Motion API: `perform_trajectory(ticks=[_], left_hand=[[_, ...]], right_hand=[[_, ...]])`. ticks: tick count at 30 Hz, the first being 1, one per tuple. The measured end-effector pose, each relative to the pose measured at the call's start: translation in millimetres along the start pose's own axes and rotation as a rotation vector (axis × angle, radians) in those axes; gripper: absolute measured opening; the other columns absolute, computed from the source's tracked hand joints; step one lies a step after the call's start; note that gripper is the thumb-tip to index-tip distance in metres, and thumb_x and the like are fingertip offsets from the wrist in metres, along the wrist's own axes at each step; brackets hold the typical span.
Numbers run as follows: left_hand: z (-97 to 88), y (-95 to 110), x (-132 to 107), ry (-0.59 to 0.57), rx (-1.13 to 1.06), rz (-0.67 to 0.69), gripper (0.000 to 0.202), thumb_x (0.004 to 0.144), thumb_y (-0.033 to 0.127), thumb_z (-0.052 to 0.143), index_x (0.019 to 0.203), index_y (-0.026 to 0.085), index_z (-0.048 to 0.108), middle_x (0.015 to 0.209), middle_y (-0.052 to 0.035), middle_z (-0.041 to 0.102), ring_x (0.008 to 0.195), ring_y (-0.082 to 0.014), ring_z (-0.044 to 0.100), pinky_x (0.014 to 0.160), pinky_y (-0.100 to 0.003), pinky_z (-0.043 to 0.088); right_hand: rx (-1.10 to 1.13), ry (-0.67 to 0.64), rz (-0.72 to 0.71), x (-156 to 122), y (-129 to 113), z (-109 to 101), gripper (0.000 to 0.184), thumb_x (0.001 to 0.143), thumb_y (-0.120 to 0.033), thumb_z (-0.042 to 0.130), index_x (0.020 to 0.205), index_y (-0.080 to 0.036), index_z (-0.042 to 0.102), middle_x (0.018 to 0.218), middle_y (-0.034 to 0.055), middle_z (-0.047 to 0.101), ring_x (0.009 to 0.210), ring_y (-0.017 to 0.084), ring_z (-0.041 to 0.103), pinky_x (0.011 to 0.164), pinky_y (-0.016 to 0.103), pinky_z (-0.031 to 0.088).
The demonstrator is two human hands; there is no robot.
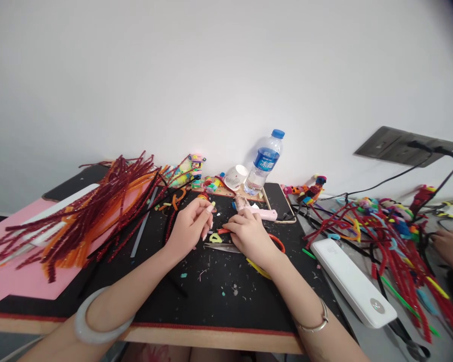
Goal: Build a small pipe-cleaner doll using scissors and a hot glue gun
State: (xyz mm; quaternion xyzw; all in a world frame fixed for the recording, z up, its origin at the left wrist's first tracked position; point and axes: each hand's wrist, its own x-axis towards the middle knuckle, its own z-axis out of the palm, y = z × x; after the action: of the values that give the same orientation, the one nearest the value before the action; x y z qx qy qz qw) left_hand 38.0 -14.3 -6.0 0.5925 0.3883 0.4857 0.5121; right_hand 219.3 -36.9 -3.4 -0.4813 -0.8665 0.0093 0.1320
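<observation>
My left hand (192,222) is raised a little above the black mat, thumb and fingers pinched together. A small yellow-green piece (213,203) shows at its fingertips. To its right, my right hand (251,235) lies low over the mat with fingers curled. An orange-red piece (222,231) sticks out by these fingertips; what they grip is mostly hidden. Scissors (222,247) lie under the right hand, blades pointing left. Beside them is a small yellow-green loop (216,238). Just behind the right hand lies a pink-handled tool (267,214) with a stained front end.
Red and orange pipe cleaners (94,216) are heaped at left. Behind stand a water bottle (263,166) and a tipped paper cup (236,177). At right are a white power bank (353,281), more pipe cleaners (396,271) and another person's hand (451,247). Cables run to a wall socket (392,143).
</observation>
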Motion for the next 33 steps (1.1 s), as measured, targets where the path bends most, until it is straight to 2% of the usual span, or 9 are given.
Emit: perform_trajectory(ticks=[2,5,8,14,17,20,25,29,33], left_hand=[[-0.4,1.5,0.4,0.029,0.002,0.011,0.019,0.089,0.036,0.048,0.083,0.018,0.048,0.059,0.0068,0.050,0.037,-0.0037,0.041,0.040,-0.017,0.032],[-0.7,3.5,0.8,0.069,0.001,0.025,0.018,0.088,0.035,0.049,0.083,0.018,0.047,0.059,0.0067,0.051,0.038,-0.0034,0.041,0.040,-0.017,0.031],[0.2,3.8,-0.3,0.051,-0.003,0.019,0.018,0.088,0.035,0.049,0.083,0.018,0.048,0.059,0.0064,0.051,0.038,-0.0039,0.041,0.040,-0.018,0.031],[3.4,3.4,-4.3,0.007,0.046,0.021,0.019,0.088,0.037,0.049,0.084,0.018,0.049,0.059,0.0066,0.050,0.038,-0.0043,0.041,0.040,-0.018,0.031],[5.1,3.5,-3.5,-0.003,0.084,0.048,0.018,0.088,0.036,0.048,0.086,0.018,0.051,0.058,0.0063,0.050,0.038,-0.0043,0.041,0.041,-0.018,0.031],[8.1,2.9,0.2,-0.009,0.107,0.085,0.018,0.088,0.036,0.047,0.088,0.018,0.051,0.059,0.0058,0.050,0.038,-0.0043,0.042,0.041,-0.018,0.032],[16.2,2.9,8.4,-0.070,0.110,0.107,0.017,0.091,0.036,0.042,0.089,0.020,0.047,0.060,0.0060,0.049,0.038,-0.0045,0.042,0.041,-0.018,0.032],[24.4,2.6,9.4,-0.143,0.154,0.102,0.016,0.093,0.035,0.038,0.089,0.020,0.044,0.060,0.0064,0.049,0.038,-0.0049,0.039,0.041,-0.018,0.031],[30.4,-2.1,3.7,-0.207,0.208,0.114,0.018,0.094,0.034,0.035,0.089,0.020,0.044,0.059,0.0063,0.044,0.045,-0.0065,0.039,0.045,-0.019,0.032]], right_hand=[[0.044,0.041,0.035,0.5,-0.6,1.0,0.026,0.079,-0.007,0.051,0.097,-0.019,0.065,0.092,0.0082,0.064,0.097,0.026,0.049,0.079,0.039,0.033],[0.224,0.191,0.110,0.3,1.1,-1.5,0.027,0.080,-0.006,0.045,0.099,-0.019,0.060,0.097,0.0081,0.061,0.096,0.023,0.051,0.083,0.037,0.036],[0.448,0.331,0.196,-0.7,0.9,-4.5,0.025,0.083,-0.009,0.040,0.100,-0.018,0.055,0.095,0.0070,0.061,0.087,0.019,0.055,0.077,0.032,0.041],[0.705,0.455,0.340,-1.4,-3.8,-3.5,0.018,0.082,-0.021,0.050,0.097,-0.019,0.061,0.089,0.0053,0.066,0.084,0.020,0.058,0.080,0.034,0.044],[0.952,0.463,0.400,0.4,-3.2,-1.1,0.019,0.082,-0.022,0.050,0.099,-0.019,0.057,0.081,0.0036,0.066,0.076,0.018,0.060,0.076,0.032,0.046],[1.094,0.444,0.403,2.6,-0.7,0.1,0.011,0.080,-0.023,0.050,0.090,-0.020,0.050,0.079,0.0022,0.063,0.070,0.015,0.057,0.069,0.029,0.046],[1.222,0.485,0.466,2.9,3.2,1.5,0.010,0.078,-0.029,0.048,0.084,-0.022,0.044,0.068,-0.0029,0.045,0.054,0.011,0.041,0.050,0.023,0.036],[1.515,0.419,0.528,0.8,-1.6,2.3,0.035,0.084,-0.051,0.038,0.065,-0.022,0.039,0.055,-0.0057,0.028,0.045,0.009,0.024,0.040,0.022,0.020],[1.726,0.356,0.601,-0.3,-10.6,3.0,0.046,0.083,-0.054,0.039,0.053,-0.021,0.035,0.046,-0.0071,0.024,0.041,0.008,0.018,0.039,0.021,0.012]])
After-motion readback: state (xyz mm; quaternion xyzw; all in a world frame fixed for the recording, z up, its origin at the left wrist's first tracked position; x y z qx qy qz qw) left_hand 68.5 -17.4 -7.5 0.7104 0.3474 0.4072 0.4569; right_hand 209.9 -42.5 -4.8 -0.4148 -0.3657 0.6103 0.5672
